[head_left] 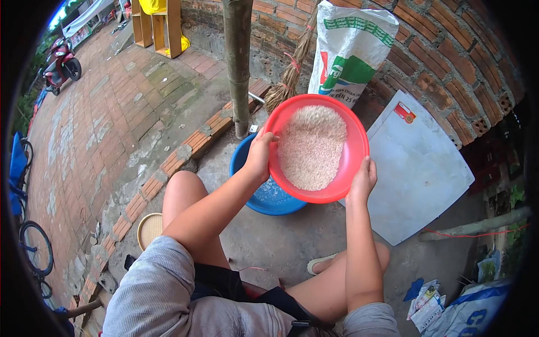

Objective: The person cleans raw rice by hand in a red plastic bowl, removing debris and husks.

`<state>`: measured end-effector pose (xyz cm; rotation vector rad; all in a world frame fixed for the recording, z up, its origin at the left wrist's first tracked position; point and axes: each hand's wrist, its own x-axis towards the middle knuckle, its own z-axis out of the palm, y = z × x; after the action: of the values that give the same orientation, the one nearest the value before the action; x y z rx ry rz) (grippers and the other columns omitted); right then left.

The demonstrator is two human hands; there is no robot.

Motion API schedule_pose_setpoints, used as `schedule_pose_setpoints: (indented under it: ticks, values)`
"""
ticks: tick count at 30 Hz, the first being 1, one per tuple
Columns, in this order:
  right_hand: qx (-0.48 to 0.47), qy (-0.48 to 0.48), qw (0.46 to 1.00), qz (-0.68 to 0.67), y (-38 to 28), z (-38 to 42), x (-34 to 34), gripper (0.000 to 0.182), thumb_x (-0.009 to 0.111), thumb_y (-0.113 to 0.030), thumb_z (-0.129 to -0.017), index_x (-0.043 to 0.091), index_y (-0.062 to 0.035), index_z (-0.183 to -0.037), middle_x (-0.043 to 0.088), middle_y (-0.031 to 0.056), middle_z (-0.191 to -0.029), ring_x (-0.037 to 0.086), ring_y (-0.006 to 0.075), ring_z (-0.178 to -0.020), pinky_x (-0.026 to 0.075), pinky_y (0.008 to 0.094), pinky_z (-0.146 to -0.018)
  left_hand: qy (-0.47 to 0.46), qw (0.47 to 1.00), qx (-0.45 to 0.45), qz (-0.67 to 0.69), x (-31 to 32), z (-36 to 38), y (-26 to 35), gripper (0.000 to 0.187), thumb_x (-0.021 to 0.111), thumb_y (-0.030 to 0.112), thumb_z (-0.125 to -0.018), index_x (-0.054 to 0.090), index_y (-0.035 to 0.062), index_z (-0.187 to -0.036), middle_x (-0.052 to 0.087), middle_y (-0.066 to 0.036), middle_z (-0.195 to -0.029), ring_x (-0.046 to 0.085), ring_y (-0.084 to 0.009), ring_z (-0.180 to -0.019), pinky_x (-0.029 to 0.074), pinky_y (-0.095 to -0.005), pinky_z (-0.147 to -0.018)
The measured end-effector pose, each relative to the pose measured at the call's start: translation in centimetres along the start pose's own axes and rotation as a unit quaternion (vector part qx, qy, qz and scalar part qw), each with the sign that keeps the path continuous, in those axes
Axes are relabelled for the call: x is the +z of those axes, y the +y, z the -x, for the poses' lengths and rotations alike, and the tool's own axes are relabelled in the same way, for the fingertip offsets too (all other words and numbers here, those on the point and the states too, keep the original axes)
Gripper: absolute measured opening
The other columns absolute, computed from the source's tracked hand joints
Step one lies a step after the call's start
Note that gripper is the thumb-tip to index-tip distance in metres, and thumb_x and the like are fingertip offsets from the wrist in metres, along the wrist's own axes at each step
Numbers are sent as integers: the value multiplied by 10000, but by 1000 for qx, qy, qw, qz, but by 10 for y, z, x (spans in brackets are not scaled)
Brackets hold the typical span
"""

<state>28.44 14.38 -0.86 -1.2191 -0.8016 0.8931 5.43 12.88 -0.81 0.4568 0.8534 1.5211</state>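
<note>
A red basin [355,143] holding pale grain [310,154] is held up in front of me. The grain lies toward the basin's left and middle, with a blurred, raised heap at the far side. My left hand [260,153] grips the rim on the left, and my right hand [362,180] grips it at the lower right. Below and partly hidden by the red basin, a blue basin [273,201] stands on the ground with some whitish bits inside.
A printed sack [356,50] and a straw broom [286,84] lean by the brick wall. A bamboo post [237,67] stands ahead. A pale flat board [415,168] lies at the right, a woven tray [149,231] at the left. Farther off is a motorbike [60,64].
</note>
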Motion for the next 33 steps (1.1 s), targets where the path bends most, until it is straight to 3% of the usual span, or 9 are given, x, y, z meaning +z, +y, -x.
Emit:
schedule_pose_setpoints:
  ticks: [6, 11, 13, 15, 22, 24, 27, 30, 33]
  values:
    - [-89, -23, 995, -29, -21, 5, 2, 246, 411, -215, -1012, 538, -7, -1047, 584, 29, -935, 527, 81, -839, 442, 245, -768, -48, 996, 74, -1, 10, 15, 18, 506, 436, 45, -791, 467, 75, -1295, 533, -83, -1123, 520, -186, -1009, 437, -322, -899]
    - [29, -3, 1000, 4, 20, -8, -10, 246, 406, -211, -1012, 541, -17, -1084, 597, 41, -932, 547, 96, -857, 453, 259, -781, 0, 998, -50, 34, -3, 0, -9, 544, 441, 29, -762, 449, 67, -1305, 522, -92, -1156, 503, -220, -1060, 421, -368, -933]
    - [31, -3, 1000, -5, -1, -5, -8, 248, 410, -215, -1011, 545, -15, -1070, 596, 44, -941, 546, 93, -868, 451, 258, -785, -2, 1000, 0, 27, 7, 8, -1, 541, 451, 39, -762, 451, 67, -1302, 524, -86, -1143, 504, -211, -1056, 425, -361, -927]
    - [-104, -16, 994, -28, -22, 2, -4, 260, 418, -222, -1009, 551, -5, -1063, 595, 48, -958, 545, 96, -875, 451, 258, -786, -24, 999, 37, 16, 11, 9, 5, 542, 458, 46, -761, 450, 71, -1302, 526, -81, -1134, 505, -203, -1052, 427, -356, -922]
    - [-23, 6, 1000, -20, -2, -7, -12, 254, 419, -216, -1009, 554, -1, -1027, 591, 43, -959, 541, 102, -862, 451, 266, -779, -17, 995, -66, 66, 7, -4, -5, 619, 451, 38, -758, 411, 120, -1369, 523, -66, -1216, 512, -207, -1095, 436, -362, -939]
    - [-48, -7, 999, -24, -13, -6, -11, 255, 422, -216, -1007, 557, 1, -1018, 591, 42, -958, 541, 103, -860, 451, 267, -779, -53, 997, 55, -5, 12, -1, 1, 608, 450, 44, -760, 412, 114, -1363, 516, -72, -1225, 511, -215, -1100, 432, -368, -945]
    - [-123, 2, 991, -60, -24, -2, -6, 260, 417, -213, -1008, 561, 3, -1002, 589, 37, -956, 540, 99, -871, 450, 263, -789, -75, 996, 55, -7, 17, 1, 8, 607, 444, 49, -760, 408, 117, -1362, 499, -80, -1246, 492, -225, -1137, 412, -378, -972]
    - [-31, -5, 999, -5, -3, -10, -15, 263, 398, -210, -1014, 555, 0, -1038, 587, 36, -970, 540, 96, -892, 448, 262, -808, -20, 999, -37, 3, 9, -6, -7, 610, 443, 47, -760, 406, 122, -1364, 495, -85, -1251, 491, -229, -1144, 402, -384, -985]
    - [27, 3, 999, -41, -11, -8, -10, 270, 391, -216, -1017, 550, -5, -1074, 587, 37, -983, 536, 93, -901, 445, 261, -815, -3, 999, -20, 50, 16, 3, -5, 561, 426, 24, -773, 439, 81, -1332, 519, -78, -1178, 503, -201, -1069, 414, -340, -943]
